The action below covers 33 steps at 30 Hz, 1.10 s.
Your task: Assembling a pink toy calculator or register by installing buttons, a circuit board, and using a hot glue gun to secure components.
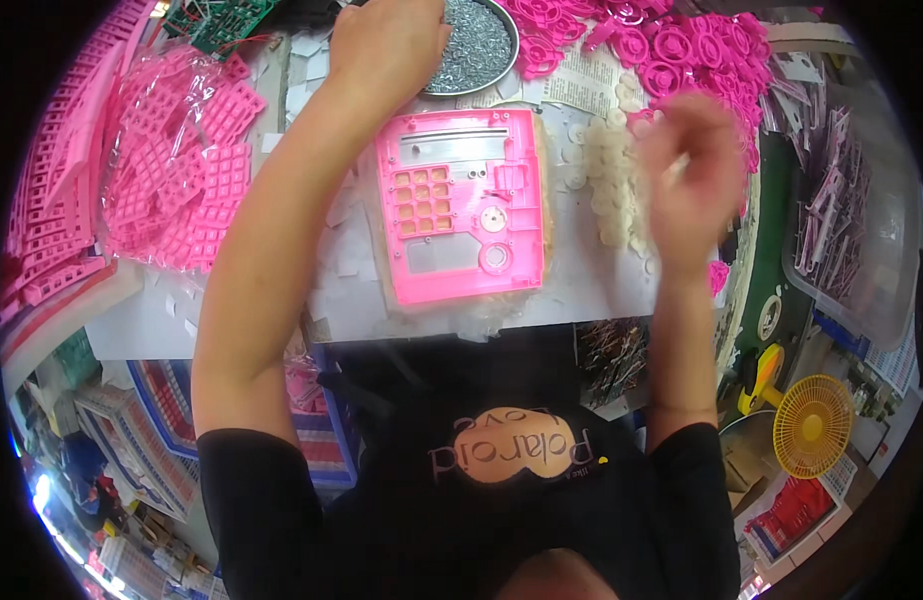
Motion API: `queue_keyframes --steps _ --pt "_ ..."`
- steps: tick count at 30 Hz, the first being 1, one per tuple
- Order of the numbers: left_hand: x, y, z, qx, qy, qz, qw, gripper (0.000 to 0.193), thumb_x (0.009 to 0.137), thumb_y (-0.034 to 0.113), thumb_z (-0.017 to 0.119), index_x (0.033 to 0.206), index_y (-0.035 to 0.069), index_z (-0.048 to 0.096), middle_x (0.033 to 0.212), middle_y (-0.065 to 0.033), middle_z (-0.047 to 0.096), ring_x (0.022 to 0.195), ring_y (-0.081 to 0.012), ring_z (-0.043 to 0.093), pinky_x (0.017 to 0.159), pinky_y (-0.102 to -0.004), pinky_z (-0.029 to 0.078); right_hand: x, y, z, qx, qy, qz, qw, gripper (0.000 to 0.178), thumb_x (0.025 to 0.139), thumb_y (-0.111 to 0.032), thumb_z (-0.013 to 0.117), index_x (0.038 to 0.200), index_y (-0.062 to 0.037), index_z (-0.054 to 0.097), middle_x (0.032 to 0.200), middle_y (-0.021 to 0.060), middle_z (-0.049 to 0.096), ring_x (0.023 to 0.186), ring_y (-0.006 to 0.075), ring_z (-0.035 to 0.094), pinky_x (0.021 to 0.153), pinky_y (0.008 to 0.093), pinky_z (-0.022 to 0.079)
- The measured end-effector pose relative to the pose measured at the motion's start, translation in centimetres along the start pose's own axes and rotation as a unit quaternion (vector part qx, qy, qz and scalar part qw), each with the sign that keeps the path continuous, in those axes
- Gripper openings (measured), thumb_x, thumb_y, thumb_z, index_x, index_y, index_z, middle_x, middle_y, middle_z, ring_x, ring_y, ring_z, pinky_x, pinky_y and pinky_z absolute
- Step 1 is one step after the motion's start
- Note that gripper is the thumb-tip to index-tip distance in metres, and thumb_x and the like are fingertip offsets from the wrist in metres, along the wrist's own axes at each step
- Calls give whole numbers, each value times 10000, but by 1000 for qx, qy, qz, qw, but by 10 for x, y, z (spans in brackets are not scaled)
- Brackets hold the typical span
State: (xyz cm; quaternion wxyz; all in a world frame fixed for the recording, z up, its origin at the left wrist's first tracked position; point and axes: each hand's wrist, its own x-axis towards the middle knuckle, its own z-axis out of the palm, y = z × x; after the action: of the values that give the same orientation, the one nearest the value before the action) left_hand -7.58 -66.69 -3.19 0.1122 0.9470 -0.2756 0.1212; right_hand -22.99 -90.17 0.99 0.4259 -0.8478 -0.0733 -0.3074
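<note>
Pink housing (460,205) lies flat mid-counter, face open for fitting, while left hand (387,45) dips curled fingers into the screw dish (477,45) at twelve o'clock; right hand (690,175) blurs, its grip unreadable.

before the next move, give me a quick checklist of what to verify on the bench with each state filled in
1. Pink plastic keypad housing lies flat in the middle of the white bench top: ok.
2. Left hand is over the round metal tray of small silver screws: ok.
3. Left hand has a screw pinched: cannot tell, fingers hidden.
4. Right hand steady above the pile of small white round discs: not ok, it is motion-blurred.
5. Right hand holding a disc: cannot tell.
6. Housing free of both hands: ok, neither touches it.
</note>
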Motion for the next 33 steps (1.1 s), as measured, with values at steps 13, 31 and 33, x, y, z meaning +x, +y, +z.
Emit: queue_keyframes --steps 13,31,33 --pt "5 -9 3 -28 -33 17 999 261 866 273 586 742 69 690 785 -157 702 777 -367 676 766 -524 460 135 -42 -16 329 -213 52 919 553 883 -212 746 1312 46 512 851 124 702 801 207 691 782 343 571" --pt "-142 73 -65 -398 -29 88 912 139 796 105 776 903 144 697 833 21 674 766 -191 615 828 -404 364 5 -96 2 500 -177 107 841 339 942 -271 704 1152 -142 471 635 -15 516 526 134 503 587 333 471" --pt "-143 72 -62 -391 -14 93 916 142 788 108 783 894 144 694 836 25 673 767 -191 613 838 -412 366 2 -98 6 495 -173 114 844 336 939 -271 709 1136 -140 471 634 -14 515 518 135 496 579 331 465"
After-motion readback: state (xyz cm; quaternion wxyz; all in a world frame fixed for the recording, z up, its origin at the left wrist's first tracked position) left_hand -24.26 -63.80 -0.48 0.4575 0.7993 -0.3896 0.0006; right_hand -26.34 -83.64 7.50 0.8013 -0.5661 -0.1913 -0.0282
